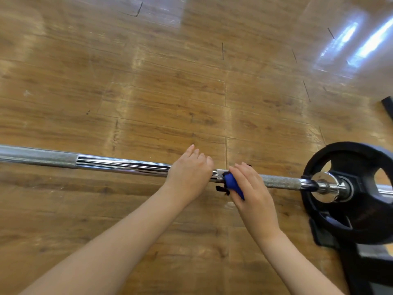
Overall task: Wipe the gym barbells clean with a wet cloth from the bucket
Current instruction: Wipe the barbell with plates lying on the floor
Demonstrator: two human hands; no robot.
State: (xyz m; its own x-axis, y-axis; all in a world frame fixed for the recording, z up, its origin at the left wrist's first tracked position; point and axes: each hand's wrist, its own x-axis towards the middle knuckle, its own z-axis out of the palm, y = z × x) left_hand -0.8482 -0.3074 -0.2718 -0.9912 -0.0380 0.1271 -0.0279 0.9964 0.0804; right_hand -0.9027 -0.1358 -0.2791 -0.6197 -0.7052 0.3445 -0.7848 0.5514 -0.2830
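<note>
Bar [119, 165] runs across mid frame from the left edge to the black plate [348, 192] at right, held off the floor [148, 81]. Left hand [188, 177] lies over the bar, fingers curled on it, clenched on the steel. Right hand [253, 192] just beside it, toward the plate, presses a blue cloth [232, 184] onto the knurled stretch; fingers bend round cloth and bar.

Handling, as a guess: the bar is heavy, rigid, won't shift under wiping; smooth chrome left of the hands is slick when wet, knurling may snag fibres. Cloth is soft and limp, so wrap it round the shaft and slide along.

In the way: the plate and collar [327, 186] stop the stroke rightward; a dark stand [361, 265] sits under the plate at lower right. Bucket not in frame.
</note>
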